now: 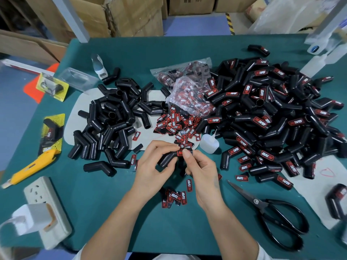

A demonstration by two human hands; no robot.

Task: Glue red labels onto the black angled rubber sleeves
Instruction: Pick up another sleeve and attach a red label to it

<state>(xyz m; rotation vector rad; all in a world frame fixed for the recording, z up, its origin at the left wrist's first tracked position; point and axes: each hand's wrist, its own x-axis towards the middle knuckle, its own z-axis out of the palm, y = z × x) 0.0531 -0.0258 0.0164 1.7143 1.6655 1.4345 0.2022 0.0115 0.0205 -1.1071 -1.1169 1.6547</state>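
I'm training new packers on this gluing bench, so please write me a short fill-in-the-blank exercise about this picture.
1. The labelled sleeves are piled on the person's ____ side.
2. The black scissors lie with their blades ____.
3. The right hand presses a red label onto the sleeve with its ____.
4. The left hand grips that ____.

Missing words: right; closed; thumb; sleeve
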